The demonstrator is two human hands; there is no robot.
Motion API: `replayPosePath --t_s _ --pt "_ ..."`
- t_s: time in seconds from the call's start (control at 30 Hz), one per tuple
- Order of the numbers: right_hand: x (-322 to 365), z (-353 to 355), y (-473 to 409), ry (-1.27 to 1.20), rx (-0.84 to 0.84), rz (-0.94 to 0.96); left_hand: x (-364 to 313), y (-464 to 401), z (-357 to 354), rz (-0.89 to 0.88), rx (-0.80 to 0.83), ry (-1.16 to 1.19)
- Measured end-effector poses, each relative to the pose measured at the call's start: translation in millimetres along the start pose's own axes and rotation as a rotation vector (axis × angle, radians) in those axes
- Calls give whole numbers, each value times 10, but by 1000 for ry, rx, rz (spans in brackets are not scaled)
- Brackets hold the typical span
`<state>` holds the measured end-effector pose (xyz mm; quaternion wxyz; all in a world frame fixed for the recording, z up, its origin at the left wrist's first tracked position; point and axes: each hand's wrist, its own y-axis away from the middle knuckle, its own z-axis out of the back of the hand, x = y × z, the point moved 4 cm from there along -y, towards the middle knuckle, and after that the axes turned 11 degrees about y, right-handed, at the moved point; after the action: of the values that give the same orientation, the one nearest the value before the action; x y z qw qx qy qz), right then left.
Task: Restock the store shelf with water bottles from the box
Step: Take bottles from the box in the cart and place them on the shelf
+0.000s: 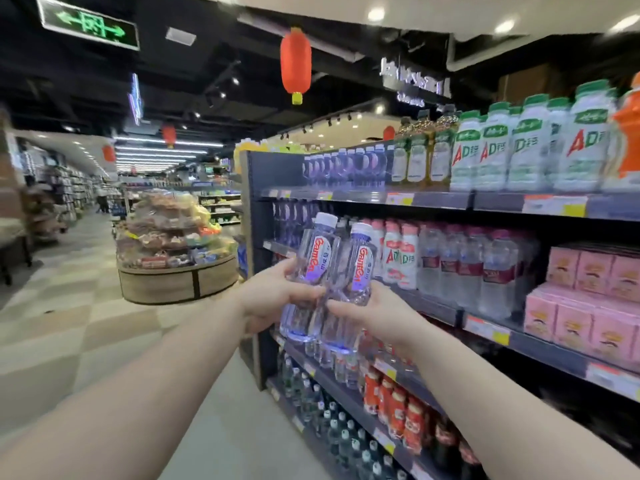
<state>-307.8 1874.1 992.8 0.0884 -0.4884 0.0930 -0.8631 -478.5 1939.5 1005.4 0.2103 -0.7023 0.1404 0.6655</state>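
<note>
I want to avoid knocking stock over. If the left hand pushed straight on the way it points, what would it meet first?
Probably the clear water bottles already standing at the shelf's left end, behind the bottle that the left hand holds; depth is hard to judge.

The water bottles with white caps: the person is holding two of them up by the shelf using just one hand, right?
Not quite. The head view shows both hands on the two water bottles: the left hand and the right hand. The caps are white, and they are held up by the shelf.
</note>
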Motion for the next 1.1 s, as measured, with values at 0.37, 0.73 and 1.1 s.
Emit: replayPosePath --t_s 0.37,0.73,1.1 --pt "-32 -84 -2032 140 -29 115 -64 -1699 1130 -139 -40 52" --pt "-149 499 -4324 262 -105 28 -586 -3762 1863 -276 -54 27" --pt "-131 1451 -6119 298 -460 -63 -973 -5909 2587 -396 158 104"
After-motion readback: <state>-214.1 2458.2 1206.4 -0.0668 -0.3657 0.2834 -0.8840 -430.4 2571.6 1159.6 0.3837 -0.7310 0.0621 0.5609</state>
